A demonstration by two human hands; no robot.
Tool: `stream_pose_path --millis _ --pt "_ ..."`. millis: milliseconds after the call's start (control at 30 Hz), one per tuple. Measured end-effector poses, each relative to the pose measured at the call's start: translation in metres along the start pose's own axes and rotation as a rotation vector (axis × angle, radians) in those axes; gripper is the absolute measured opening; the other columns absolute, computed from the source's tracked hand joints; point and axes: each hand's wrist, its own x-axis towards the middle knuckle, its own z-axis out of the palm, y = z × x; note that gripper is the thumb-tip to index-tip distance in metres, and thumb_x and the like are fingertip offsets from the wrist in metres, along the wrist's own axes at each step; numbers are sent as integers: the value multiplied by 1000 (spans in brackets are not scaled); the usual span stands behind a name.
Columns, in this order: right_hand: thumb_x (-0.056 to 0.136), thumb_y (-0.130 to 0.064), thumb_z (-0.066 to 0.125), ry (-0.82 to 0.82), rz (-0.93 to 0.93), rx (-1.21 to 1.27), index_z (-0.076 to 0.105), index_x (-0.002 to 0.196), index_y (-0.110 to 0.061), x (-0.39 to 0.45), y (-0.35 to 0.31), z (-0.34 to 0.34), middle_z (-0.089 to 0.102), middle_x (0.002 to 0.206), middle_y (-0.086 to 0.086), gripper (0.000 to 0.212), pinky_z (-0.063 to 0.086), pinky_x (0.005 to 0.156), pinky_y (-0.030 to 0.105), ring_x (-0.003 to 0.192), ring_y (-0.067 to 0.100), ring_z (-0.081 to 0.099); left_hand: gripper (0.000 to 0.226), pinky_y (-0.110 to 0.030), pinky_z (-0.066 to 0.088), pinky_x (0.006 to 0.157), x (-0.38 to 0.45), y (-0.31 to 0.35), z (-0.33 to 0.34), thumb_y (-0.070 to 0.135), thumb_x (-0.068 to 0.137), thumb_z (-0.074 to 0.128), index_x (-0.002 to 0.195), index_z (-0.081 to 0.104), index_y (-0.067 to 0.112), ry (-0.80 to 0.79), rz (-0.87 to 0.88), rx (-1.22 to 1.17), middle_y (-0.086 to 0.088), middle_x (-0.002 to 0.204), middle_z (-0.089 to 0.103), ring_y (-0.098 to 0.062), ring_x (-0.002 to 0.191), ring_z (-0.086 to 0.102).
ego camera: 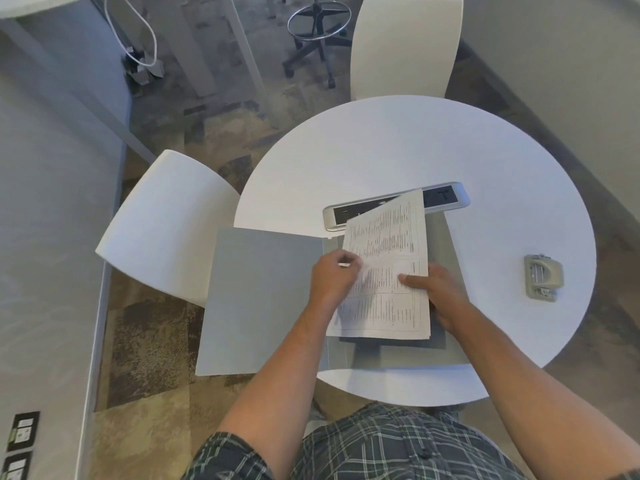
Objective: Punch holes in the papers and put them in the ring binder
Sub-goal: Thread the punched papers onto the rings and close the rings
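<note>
An open grey ring binder (263, 299) lies on the round white table (415, 150), its left cover overhanging the edge. The left hand (330, 280) pinches the printed white papers' (388, 271) left edge over the rings; the right hand (441, 292) grips their right side, thumb on top. A grey metal hole punch (543, 277) sits well apart, far right.

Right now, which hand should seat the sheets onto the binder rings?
Left, probably. The left hand already pinches the papers at their spine-side edge over the open binder; the right hand only steadies the outer edge.
</note>
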Motion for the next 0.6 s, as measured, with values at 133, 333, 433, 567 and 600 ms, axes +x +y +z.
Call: stream_pose_path --millis 133,333,433,567,600 --pt "90 -7 75 39 69 -41 74 116 -15 7 19 -14 80 109 3 27 58 94 52 102 28 76 33 -34 54 92 23 -40 -4 22 95 68 127 65 15 86 -208 25 0 123 66 -20 110 64" --pt "88 -1 74 57 111 -56 72 119 -6 10 26 -29 78 113 11 31 58 93 51 102 32 76 18 -44 58 99 49 -70 1 13 91 69 106 76 17 39 -300 -92 -5 116 75 -26 107 71" --pt "89 -1 72 51 123 -113 73 117 -7 9 27 -37 80 108 8 29 60 87 46 97 30 77 12 -43 61 91 56 -69 5 23 91 75 79 73 25 43 -283 -144 0 98 78 -23 95 74" --pt "87 -3 75 76 142 -178 73 110 -11 10 32 -46 80 104 7 25 61 84 46 94 29 77 7 -36 61 85 64 -62 11 21 91 77 85 77 16 15 -251 -161 -4 100 79 -22 93 73" --pt "86 -3 76 87 143 -179 73 109 -12 10 33 -48 80 103 6 24 61 80 44 93 29 77 7 -34 59 81 65 -60 13 20 90 77 86 77 14 5 -246 -144 -4 98 78 -22 91 72"
